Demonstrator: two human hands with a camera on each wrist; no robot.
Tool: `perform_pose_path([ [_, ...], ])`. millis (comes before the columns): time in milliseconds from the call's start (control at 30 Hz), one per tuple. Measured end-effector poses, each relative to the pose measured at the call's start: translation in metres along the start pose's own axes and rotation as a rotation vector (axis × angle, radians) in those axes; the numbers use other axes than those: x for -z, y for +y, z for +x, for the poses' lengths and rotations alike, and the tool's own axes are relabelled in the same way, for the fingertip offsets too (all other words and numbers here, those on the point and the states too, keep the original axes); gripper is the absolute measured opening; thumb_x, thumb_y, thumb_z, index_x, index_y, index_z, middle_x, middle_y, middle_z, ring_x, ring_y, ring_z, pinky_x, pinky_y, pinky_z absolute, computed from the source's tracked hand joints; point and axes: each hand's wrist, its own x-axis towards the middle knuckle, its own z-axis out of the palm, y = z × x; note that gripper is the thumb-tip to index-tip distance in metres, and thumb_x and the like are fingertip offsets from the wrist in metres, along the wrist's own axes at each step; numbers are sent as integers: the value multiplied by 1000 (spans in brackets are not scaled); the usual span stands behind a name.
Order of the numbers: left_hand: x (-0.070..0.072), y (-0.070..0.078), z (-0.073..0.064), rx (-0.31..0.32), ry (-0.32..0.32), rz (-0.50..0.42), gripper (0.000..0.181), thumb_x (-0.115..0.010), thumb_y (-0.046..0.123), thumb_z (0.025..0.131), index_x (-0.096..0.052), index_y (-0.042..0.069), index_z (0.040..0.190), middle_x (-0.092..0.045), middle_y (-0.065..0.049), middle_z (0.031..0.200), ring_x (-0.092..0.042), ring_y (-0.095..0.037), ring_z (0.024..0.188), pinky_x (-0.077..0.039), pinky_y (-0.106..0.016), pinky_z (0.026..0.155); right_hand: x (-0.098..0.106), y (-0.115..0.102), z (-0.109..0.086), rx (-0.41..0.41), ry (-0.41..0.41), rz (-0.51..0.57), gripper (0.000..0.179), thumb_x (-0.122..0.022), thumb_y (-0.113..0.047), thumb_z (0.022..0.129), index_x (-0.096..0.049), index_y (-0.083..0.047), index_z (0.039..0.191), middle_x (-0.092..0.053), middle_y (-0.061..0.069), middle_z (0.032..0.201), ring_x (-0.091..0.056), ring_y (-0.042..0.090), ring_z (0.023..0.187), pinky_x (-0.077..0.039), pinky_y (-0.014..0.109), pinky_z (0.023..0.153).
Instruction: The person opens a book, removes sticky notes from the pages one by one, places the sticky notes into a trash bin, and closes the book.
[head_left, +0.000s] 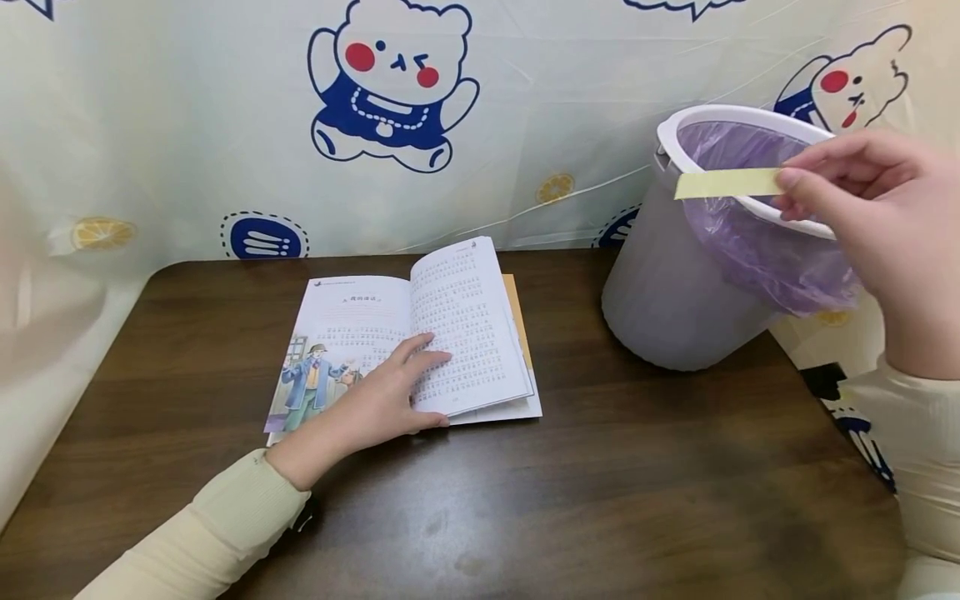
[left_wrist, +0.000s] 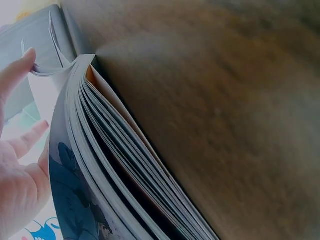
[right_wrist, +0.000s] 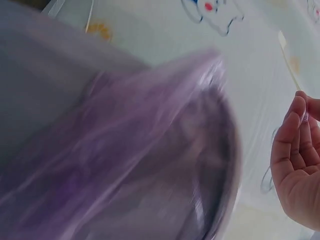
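An open book (head_left: 457, 333) with printed pages and a coloured picture lies on the table. My left hand (head_left: 386, 392) rests on it, fingers spread over the right-hand page and the thumb by the lower edge. In the left wrist view, the hand (left_wrist: 20, 170) is beside the book's thick block of pages (left_wrist: 115, 155). My right hand (head_left: 877, 208) pinches one end of a pale yellow paper strip (head_left: 723, 183) between thumb and fingers, above the trash can (head_left: 675, 283). The right wrist view shows the strip (right_wrist: 289, 62) edge-on in the hand (right_wrist: 300, 160).
A purple plastic bag (head_left: 772, 258) lines the trash can and hangs over its white rim (head_left: 671, 137). The can stands at the right back of the dark wooden table (head_left: 570, 500). Behind the table hangs a curtain (head_left: 540, 108) printed with cartoon bears.
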Motion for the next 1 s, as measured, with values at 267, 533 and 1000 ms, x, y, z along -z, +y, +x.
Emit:
perform_pose_path([
  [267, 1, 2, 1, 0, -4, 9, 80, -90, 29, 80, -53, 7, 147, -29, -21, 162, -50, -45, 132, -48, -61, 97, 29, 18, 11, -34, 164, 71, 8, -74, 14, 85, -75, 6, 88, -71, 6, 66, -65, 10, 54, -51, 12, 57],
  [533, 1, 3, 2, 6, -25, 17, 79, -90, 29, 81, -54, 6, 147, -29, -21, 162, -48, -44, 135, -48, -59, 99, 45, 25, 11, -135, 159, -378, 27, -70, 3, 92, -74, -22, 84, -68, -15, 64, -62, -4, 55, -45, 7, 55],
  [1000, 2, 3, 2, -9, -27, 22, 78, -90, 29, 81, -54, 5, 146, -30, -22, 162, -47, -42, 136, -48, -57, 100, 48, 29, 6, -203, 73, -599, 29, -69, -10, 96, -68, -37, 86, -64, -28, 67, -58, -10, 60, -40, 6, 56],
])
